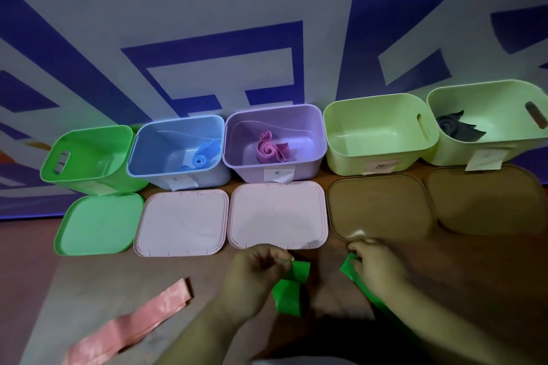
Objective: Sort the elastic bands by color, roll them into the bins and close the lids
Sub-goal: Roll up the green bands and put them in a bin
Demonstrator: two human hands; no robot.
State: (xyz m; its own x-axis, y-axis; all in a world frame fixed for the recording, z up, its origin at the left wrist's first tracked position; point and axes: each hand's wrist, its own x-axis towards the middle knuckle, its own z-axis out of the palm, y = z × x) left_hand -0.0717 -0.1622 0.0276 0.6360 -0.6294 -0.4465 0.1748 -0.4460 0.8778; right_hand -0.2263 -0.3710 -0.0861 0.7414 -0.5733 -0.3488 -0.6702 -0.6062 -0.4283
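Both hands grip a green elastic band (289, 290) low in the middle of the view. My left hand (255, 272) pinches one end and my right hand (376, 267) pinches the other. A pink band (130, 326) lies flat at the lower left. Five open bins line the back: a green bin (89, 157) with nothing in it, a blue bin (178, 151) with a rolled blue band (199, 159), a purple bin (275, 142) with a rolled pink-purple band (269, 149), a pale green bin (376, 133) that holds nothing, and another pale green bin (489, 121) holding a dark band (458, 127).
Five lids lie flat in front of the bins: a green lid (98, 224), two pinkish white lids (181, 222) (278, 213) and two brown lids (379, 207) (486, 198). A blue-and-white patterned wall stands right behind the bins.
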